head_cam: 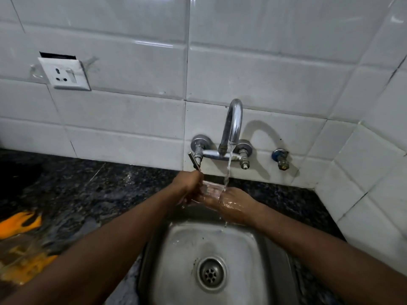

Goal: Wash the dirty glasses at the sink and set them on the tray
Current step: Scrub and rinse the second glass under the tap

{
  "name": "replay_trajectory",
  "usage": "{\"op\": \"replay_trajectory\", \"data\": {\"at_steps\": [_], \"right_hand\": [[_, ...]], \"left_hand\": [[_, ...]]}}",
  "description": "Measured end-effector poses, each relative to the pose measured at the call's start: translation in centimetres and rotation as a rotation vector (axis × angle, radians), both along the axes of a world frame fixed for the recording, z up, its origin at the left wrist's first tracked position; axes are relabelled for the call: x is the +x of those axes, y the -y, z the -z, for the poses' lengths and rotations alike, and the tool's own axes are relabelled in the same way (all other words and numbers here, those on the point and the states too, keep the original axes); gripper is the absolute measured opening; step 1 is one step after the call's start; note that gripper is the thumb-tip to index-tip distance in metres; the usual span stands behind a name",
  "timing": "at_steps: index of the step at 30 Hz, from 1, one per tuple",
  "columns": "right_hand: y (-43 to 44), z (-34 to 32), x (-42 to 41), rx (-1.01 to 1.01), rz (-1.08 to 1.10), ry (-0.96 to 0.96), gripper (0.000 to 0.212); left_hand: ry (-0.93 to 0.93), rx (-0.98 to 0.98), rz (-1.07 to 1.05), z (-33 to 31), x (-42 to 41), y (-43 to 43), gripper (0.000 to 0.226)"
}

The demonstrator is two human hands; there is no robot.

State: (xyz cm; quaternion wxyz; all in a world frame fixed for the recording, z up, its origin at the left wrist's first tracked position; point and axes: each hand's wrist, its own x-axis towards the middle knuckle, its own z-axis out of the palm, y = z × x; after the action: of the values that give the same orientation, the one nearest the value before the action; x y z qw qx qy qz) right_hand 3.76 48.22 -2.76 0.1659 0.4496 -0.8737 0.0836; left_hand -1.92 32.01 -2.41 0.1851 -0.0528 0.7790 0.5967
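One glass [210, 190] is in view, between two hands: the left hand [189, 183] and the right hand [233, 203]. There is one sink [180, 243] with one drain [211, 273]. On the far wall are one spout [233, 122], two tap valves [244, 160] beside it, one separate valve [280, 157] further right, and one socket [66, 73]. One stream of water [228, 170] runs. Two blurred orange patches [21, 223] lie on the surface at near left.

The sink [176, 238] runs off the bottom edge.
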Motion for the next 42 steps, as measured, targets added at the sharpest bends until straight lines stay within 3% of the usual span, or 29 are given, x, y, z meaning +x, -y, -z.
{"op": "replay_trajectory", "data": {"at_steps": [2,4,6,8,10,12,13,15,16,17,19,23,25,27,29,30,33,35,36,37,39,40,42], "right_hand": [[-1.2,1.6,-0.5,0.097,0.077,-0.214,0.037],[-0.9,1.5,-0.5,0.059,0.121,-0.120,0.038],[-0.2,-0.3,-0.2,-0.101,0.094,0.212,0.048],[-0.3,-0.6,-0.3,-0.164,0.059,0.389,0.053],[-0.9,0.6,-1.7,0.126,0.115,0.095,0.062],[-1.7,1.4,-2.2,0.451,0.114,-0.181,0.049],[-1.6,1.1,-1.6,0.483,0.111,-0.224,0.045],[-0.6,0.6,-0.5,0.279,0.099,-0.167,0.055],[0.1,0.2,0.0,0.123,0.096,0.011,0.062],[1.0,-0.6,0.9,-0.020,0.093,0.176,0.063],[1.4,-0.3,1.1,-0.111,0.099,0.262,0.056],[0.0,1.1,-0.6,0.283,0.120,-0.188,0.042],[0.1,1.0,-0.6,0.309,0.155,-0.087,0.053],[0.9,-0.3,0.0,0.116,0.212,0.112,0.058],[1.7,-1.1,0.6,-0.087,0.189,0.343,0.062],[1.9,-1.0,0.6,-0.060,0.177,0.315,0.061],[0.7,0.9,-0.8,0.334,0.236,-0.016,0.055],[0.2,1.4,-0.8,0.382,0.308,0.021,0.054],[0.9,1.2,-0.2,0.265,0.331,0.155,0.057],[1.9,0.6,0.7,0.046,0.301,0.412,0.063],[3.7,-0.7,2.2,-0.570,0.220,0.960,0.071],[4.1,-1.3,2.7,-0.781,0.192,1.154,0.075],[3.9,-1.6,2.8,-0.964,0.115,1.354,0.080]], "left_hand": [[0.012,-0.081,0.008,-0.4,0.0,-0.2,0.026],[-0.027,0.037,0.062,-0.9,-0.2,-0.2,0.026],[-0.046,0.189,0.097,-1.0,0.0,0.1,0.024],[-0.143,0.144,0.014,-0.2,0.0,0.0,0.026],[-0.130,0.014,-0.060,0.0,0.0,-0.4,0.030],[0.020,-0.083,-0.015,-0.2,0.1,-0.5,0.030],[0.066,-0.093,0.013,0.0,0.1,-0.3,0.034],[0.092,0.013,0.087,0.1,-0.5,0.5,0.045],[0.110,0.122,0.121,0.2,-0.7,0.9,0.046],[0.107,0.219,0.133,0.4,-0.9,1.2,0.044],[0.043,0.219,0.094,0.5,-0.9,1.4,0.033],[0.126,-0.042,0.150,-0.4,-0.6,1.5,0.025],[0.126,0.050,0.187,-0.5,-0.8,1.8,0.034],[0.089,0.212,0.174,-0.5,-0.8,1.9,0.034],[0.012,0.221,0.071,-0.2,-0.5,1.8,0.025],[-0.012,0.188,0.021,-0.1,-0.4,1.7,0.023],[0.016,0.110,0.000,0.0,-0.4,1.6,0.024],[-0.036,0.115,-0.028,0.0,-0.3,1.5,0.025],[-0.108,0.125,-0.060,0.0,-0.3,1.4,0.027],[-0.200,0.129,-0.086,0.0,-0.2,1.3,0.029],[-0.368,0.136,-0.095,0.2,0.1,1.1,0.029],[-0.426,0.136,-0.086,0.3,0.2,1.0,0.031],[-0.476,0.125,-0.083,0.6,0.1,0.9,0.035]]}}
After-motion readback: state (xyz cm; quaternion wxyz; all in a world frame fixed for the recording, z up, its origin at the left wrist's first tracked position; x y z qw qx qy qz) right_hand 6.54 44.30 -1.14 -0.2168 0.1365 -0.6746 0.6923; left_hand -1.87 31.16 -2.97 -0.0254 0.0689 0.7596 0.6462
